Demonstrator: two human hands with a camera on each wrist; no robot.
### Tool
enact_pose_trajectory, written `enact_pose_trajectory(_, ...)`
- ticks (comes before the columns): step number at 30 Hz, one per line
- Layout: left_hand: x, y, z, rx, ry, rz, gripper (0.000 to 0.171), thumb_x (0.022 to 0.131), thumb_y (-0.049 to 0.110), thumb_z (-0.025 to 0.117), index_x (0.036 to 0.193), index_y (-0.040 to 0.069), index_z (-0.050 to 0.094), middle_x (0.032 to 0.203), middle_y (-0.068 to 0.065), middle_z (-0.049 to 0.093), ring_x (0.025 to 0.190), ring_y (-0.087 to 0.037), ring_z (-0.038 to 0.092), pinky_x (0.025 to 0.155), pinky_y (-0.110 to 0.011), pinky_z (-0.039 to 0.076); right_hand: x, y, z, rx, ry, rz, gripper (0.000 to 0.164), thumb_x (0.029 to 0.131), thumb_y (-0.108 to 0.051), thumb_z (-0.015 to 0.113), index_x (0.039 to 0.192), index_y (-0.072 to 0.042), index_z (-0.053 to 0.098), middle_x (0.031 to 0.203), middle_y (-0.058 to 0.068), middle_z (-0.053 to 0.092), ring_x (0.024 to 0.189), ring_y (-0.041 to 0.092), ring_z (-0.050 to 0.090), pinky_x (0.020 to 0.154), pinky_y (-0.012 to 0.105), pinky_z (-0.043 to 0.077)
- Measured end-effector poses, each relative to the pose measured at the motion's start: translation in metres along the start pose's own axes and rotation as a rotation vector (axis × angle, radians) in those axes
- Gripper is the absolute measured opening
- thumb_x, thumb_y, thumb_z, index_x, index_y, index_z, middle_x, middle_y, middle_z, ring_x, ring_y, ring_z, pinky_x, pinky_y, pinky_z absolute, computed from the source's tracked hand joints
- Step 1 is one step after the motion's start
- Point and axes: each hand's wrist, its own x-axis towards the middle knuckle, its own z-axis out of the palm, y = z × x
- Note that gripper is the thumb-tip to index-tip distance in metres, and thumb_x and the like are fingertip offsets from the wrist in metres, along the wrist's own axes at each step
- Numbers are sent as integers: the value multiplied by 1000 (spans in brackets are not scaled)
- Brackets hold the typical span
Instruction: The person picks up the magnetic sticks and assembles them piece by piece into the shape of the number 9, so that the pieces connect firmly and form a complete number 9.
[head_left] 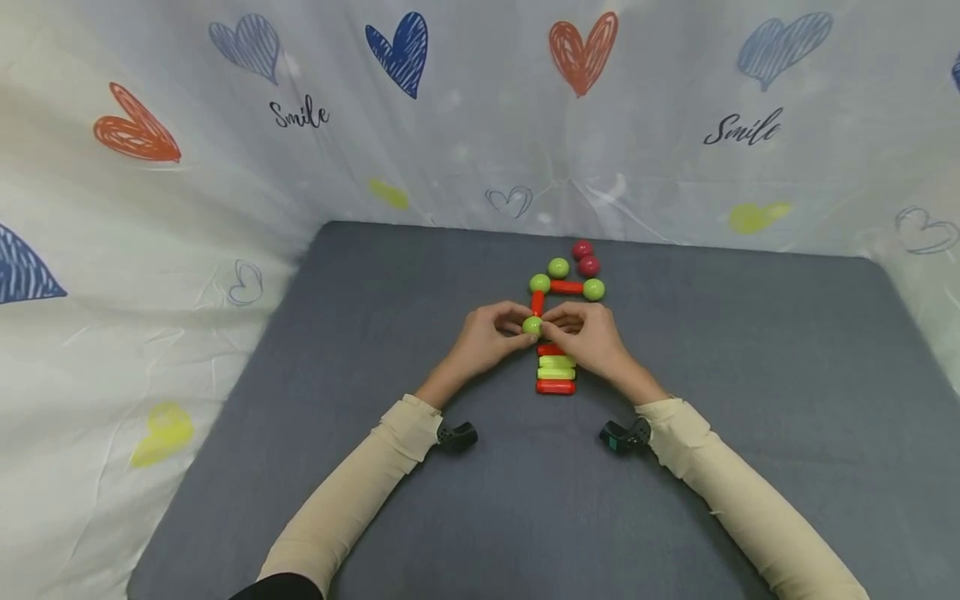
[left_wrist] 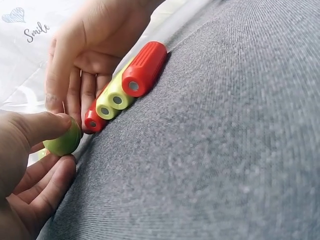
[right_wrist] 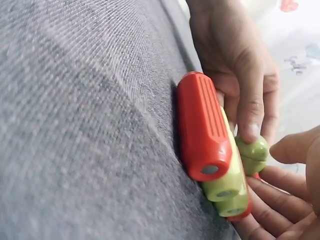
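Note:
A green ball (head_left: 532, 326) sits between both hands, at the near end of an upright red rod (head_left: 537, 303). My left hand (head_left: 489, 340) pinches it, with the thumb pressing on it in the left wrist view. On the other side, my right hand (head_left: 590, 337) has its thumb and forefinger at the ball. Another green ball (head_left: 540, 284) joins that rod to a sideways red rod (head_left: 566, 287), which ends at a third green ball (head_left: 593, 289). Close by the right hand lie red rods (right_wrist: 202, 125) and yellow-green rods (left_wrist: 117, 96), side by side, with metal discs in their ends.
Beyond the joined pieces lie a loose green ball (head_left: 558, 267) and two dark red balls (head_left: 588, 267). The grey tabletop (head_left: 360, 292) meets a white sheet (head_left: 465, 133) with printed hearts at its back edge.

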Motion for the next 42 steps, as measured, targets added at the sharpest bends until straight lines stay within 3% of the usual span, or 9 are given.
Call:
enact_pose_trajectory(9,4,5,-4,7,11,1,33,86,16,82,116,10,71,108,-1,71,87,-9,68,76,-27,54,-8,-9,-35,-191,-180,-38,22,87,-15,80,106,-5,77,95,3,75,80,17,70,69,37,57)
enact_pose_trajectory(15,6,4,-5,30,12,-6,34,84,17,83,116,12,72,107,1,71,87,-7,67,76,-26,54,-7,-11,-41,-229,-284,-27,21,86,-14,81,106,-8,78,97,1,75,84,15,70,73,36,57)
enact_pose_trajectory(23,6,3,-3,21,0,-4,34,84,17,84,116,12,72,107,1,71,86,-8,67,74,-26,54,-2,-11,-39,-293,-305,-67,12,85,-15,82,97,-15,81,92,-4,75,74,11,67,65,33,53)
enact_pose_trajectory(34,5,2,-5,9,-6,-9,34,84,16,84,115,12,72,107,1,71,87,-8,68,75,-26,55,4,-17,-36,-383,-359,-91,12,83,-14,83,96,-12,81,88,-4,74,67,9,63,60,32,51)
enact_pose_trajectory(42,4,1,-4,10,-5,-23,34,84,17,84,115,12,72,107,1,71,87,-8,68,76,-27,54,3,-10,-39,-360,-306,-63,10,85,-14,82,94,-12,81,87,-4,74,71,11,65,63,32,52)
